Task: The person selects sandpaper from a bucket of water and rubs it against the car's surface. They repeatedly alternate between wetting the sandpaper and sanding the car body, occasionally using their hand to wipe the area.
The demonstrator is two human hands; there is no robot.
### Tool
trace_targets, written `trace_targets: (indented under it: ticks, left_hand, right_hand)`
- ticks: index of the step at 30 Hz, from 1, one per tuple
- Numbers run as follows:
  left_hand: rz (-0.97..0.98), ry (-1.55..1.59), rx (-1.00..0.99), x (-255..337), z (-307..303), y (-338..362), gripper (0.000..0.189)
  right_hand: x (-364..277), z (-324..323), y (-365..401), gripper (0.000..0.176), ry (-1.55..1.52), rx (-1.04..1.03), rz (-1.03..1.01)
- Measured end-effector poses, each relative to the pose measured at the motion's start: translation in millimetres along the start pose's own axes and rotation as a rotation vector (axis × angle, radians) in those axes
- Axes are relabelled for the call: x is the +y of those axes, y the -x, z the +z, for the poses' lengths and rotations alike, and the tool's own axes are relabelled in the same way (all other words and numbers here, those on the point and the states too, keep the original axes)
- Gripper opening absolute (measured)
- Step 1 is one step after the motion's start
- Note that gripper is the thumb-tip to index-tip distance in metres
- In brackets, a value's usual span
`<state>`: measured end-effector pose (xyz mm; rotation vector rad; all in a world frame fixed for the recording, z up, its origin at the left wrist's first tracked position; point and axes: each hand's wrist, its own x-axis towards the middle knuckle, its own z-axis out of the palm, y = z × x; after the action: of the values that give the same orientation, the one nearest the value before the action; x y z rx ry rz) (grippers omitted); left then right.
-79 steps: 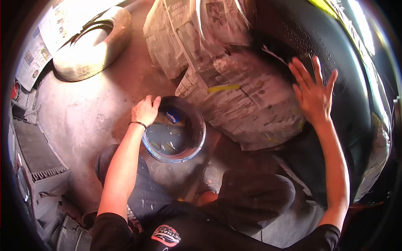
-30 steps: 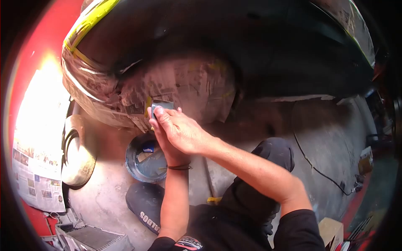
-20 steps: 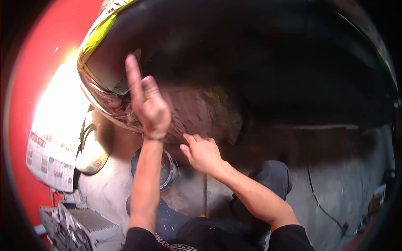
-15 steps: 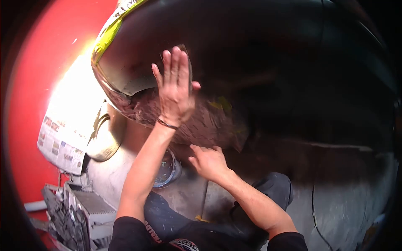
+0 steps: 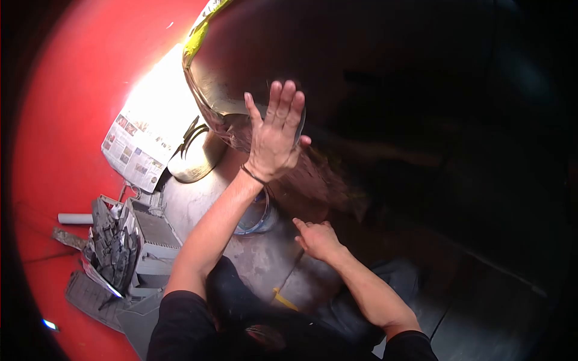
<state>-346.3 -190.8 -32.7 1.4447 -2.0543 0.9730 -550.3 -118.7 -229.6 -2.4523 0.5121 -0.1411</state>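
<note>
My left hand (image 5: 277, 135) lies palm down against a dark curved panel (image 5: 385, 54), its fingers stretched and the thumb out to the side. A thin grey edge shows beside the fingers; what lies under the palm is mostly hidden. Below and to the right, my right hand (image 5: 319, 239) hangs loosely with the index finger extended and the others partly bent, nothing visible in it. Crumpled brownish covering (image 5: 319, 180) runs beneath the panel, and yellow-green tape (image 5: 195, 41) follows its left edge.
A bucket (image 5: 257, 219) stands on the grey floor below my left hand. At the left are a pale rounded container (image 5: 195, 162), newspaper (image 5: 137, 150) and piled grey parts (image 5: 114, 246) beside a red surface (image 5: 54, 162). A yellow strip (image 5: 284, 299) lies near my legs.
The view has shifted, so the panel edge and the floor items appear farther right. My left hand is now lower relative to the panel's taped edge. My right hand keeps a similar pose.
</note>
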Motion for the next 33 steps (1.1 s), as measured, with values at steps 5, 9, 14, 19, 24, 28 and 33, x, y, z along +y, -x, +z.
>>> trace_targets:
  ticks: [5,9,14,19,24,28,33]
  left_hand:
    - [0.025,0.036,0.062,14,-8,-56,0.085]
    - [0.049,0.067,0.101,15,-9,-74,0.083]
    - [0.167,0.067,0.056,-8,-2,-39,0.079]
    - [0.326,0.124,0.043,34,-64,-190,0.076]
    - [0.318,0.106,0.003,16,-52,-151,0.074]
    - [0.317,0.09,0.045,38,-61,-168,0.073]
    - [0.251,0.139,0.18,93,-67,-250,0.073]
  right_hand:
    - [2,8,-5,0.06,-0.004,-0.093,-0.097]
    - [31,26,5,0.061,-0.008,-0.104,-0.02]
    - [69,21,53,0.065,-0.037,-0.151,0.167]
    - [71,15,65,0.07,-0.008,-0.078,0.258]
    - [25,-25,50,0.074,0.035,-0.108,0.287]
    - [11,-36,45,0.072,-0.035,-0.04,0.22]
    - [29,-31,58,0.07,-0.011,-0.136,0.33]
